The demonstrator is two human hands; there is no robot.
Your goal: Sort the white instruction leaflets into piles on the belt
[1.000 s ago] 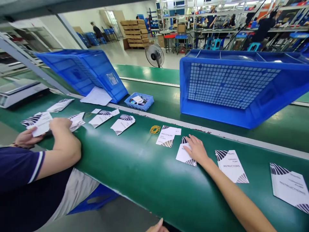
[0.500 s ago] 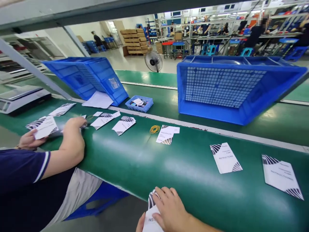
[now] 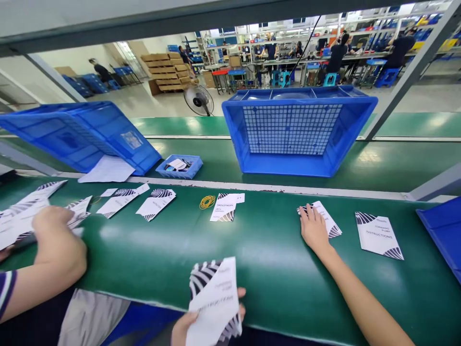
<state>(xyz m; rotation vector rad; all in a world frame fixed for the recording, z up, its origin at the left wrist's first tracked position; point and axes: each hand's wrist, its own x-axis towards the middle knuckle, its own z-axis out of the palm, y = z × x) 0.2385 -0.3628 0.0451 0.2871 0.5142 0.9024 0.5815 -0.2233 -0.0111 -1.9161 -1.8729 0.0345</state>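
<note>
In my left hand (image 3: pixel 183 327) is a small stack of white instruction booklets (image 3: pixel 213 307) with black zebra-like stripes at the corners, gripped between thumb and fingers above the belt's near edge. My right hand (image 3: pixel 314 229) reaches out and lies over another instruction booklet pile (image 3: pixel 327 220), fingers stretched across its left part; whether they grip a sheet is hidden. To the right of that hand lies a further booklet pile (image 3: pixel 380 235). Left of it, a booklet with a small slip (image 3: pixel 224 207) rests beside yellow rubber bands (image 3: pixel 207 202).
A co-worker's arm (image 3: pixel 54 250) handles booklets at the left. More booklet piles (image 3: pixel 156 204) lie along the green belt (image 3: pixel 173 250). Behind stand a tilted blue crate (image 3: pixel 288 163), another blue crate (image 3: pixel 118 129) and a small blue tray (image 3: pixel 196 168). A blue bin (image 3: pixel 441 235) juts in at right.
My right hand has left the stack near the belt's edge and moved right and forward onto a booklet pile. My left hand keeps the stack, now lifted more into view. The view has swung right.
</note>
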